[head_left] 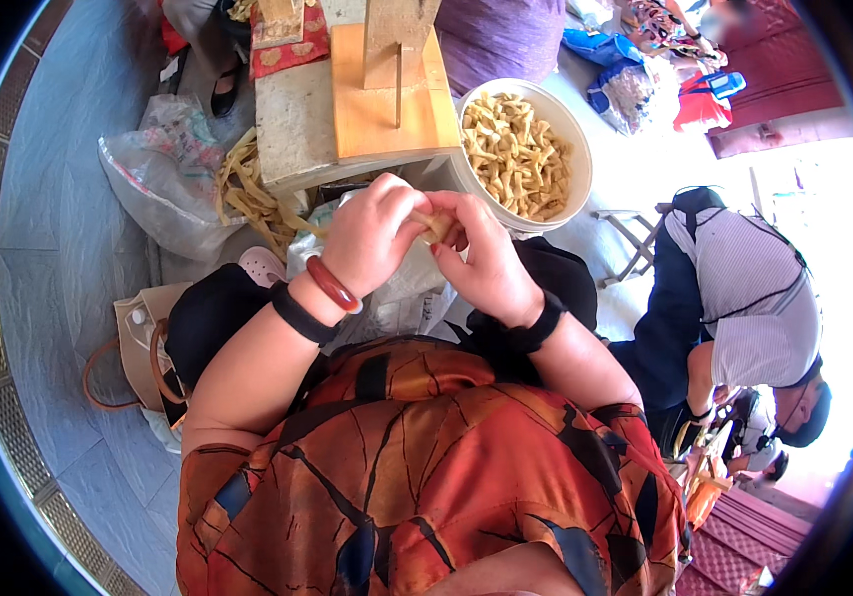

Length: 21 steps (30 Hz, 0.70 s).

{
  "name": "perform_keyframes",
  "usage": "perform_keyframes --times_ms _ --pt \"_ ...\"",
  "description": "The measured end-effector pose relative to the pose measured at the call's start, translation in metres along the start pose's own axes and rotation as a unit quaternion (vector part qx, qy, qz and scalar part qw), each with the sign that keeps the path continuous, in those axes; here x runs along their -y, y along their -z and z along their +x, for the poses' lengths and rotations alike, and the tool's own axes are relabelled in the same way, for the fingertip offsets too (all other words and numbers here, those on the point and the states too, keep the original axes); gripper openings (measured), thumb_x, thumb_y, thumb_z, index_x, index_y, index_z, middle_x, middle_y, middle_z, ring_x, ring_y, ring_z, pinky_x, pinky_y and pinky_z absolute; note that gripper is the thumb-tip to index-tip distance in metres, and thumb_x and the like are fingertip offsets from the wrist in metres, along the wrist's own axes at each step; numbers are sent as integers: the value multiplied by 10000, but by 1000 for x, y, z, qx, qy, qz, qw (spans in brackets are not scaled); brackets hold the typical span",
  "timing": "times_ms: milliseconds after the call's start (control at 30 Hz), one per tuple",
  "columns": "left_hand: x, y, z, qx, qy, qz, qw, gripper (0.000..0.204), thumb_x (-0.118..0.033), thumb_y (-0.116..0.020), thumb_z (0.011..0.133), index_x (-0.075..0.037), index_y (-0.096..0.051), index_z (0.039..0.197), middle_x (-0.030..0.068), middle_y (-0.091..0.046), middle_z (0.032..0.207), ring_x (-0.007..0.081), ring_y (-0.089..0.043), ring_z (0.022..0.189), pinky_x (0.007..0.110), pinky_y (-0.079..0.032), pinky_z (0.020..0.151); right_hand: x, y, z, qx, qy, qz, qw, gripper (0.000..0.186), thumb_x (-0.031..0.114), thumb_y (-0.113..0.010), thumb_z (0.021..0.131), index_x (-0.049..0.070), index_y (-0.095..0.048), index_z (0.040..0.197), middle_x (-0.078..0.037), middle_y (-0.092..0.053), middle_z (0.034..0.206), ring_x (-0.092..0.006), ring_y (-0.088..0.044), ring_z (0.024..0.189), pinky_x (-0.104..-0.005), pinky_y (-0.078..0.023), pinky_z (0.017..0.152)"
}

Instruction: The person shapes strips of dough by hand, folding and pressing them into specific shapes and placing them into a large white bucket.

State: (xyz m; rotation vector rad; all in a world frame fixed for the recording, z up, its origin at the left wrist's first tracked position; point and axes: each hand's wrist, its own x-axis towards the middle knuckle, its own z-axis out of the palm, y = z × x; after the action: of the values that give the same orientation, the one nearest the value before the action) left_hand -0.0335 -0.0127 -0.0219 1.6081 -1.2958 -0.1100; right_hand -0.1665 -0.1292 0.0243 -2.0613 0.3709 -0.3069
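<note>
Between my fingertips, above my lap, is a small pale-yellow strip [437, 227] that looks like tofu skin, bunched like a knot. My left hand [375, 236] pinches it from the left, fingers curled. My right hand [486, 256] grips its other side with thumb and fingers; part of the strip is hidden by them. Beyond my right hand stands a round white bucket [586, 169] nearly full of small knotted pieces [516, 159] of the same colour. Long loose strips [246, 189] hang beside the table, left of my hands.
The low table [292, 144] ahead carries a wooden stand [436, 124] with a thin upright rod. A clear plastic bag [153, 169] lies left; another plastic bag [417, 288] is beneath my hands. A handbag [136, 348] sits lower left. Right are a folding stool [632, 248] and a bending person [754, 288].
</note>
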Motion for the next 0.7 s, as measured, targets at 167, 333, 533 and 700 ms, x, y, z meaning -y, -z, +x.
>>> perform_keyframes --times_ms 167,333,533,700 --pt "7 -2 -7 163 367 -550 732 185 -195 -671 884 -65 -598 994 -70 -499 833 80 -496 759 197 -392 656 -20 -6 3 -145 138 -120 972 316 -123 -604 702 36 -547 969 -136 -547 907 -294 -574 778 -341 -485 673" --pt "8 -6 -5 89 266 -578 767 179 -189 -651 902 -46 -620 1006 -13 -536 1057 70 -487 934 204 -391 795 -7 15 13 -62 217 -107 968 272 -91 -618 714 34 -581 953 -132 -569 925 -305 -593 840 -346 -496 727" --pt "12 -7 -7 30 237 -517 822 118 -58 -650 885 -14 -625 991 20 -533 1123 107 -512 1025 243 -408 915 -2 21 12 61 63 -62 994 255 -21 -612 801 -17 -577 1054 -135 -588 986 -235 -622 898 -314 -508 763" --pt "7 -7 -3 7 153 -409 900 131 -56 -628 903 6 -627 1019 33 -564 1033 106 -548 936 233 -447 842 -8 15 7 87 -156 287 941 114 105 -608 915 1 -586 958 -85 -614 866 -134 -619 790 -324 -507 680"
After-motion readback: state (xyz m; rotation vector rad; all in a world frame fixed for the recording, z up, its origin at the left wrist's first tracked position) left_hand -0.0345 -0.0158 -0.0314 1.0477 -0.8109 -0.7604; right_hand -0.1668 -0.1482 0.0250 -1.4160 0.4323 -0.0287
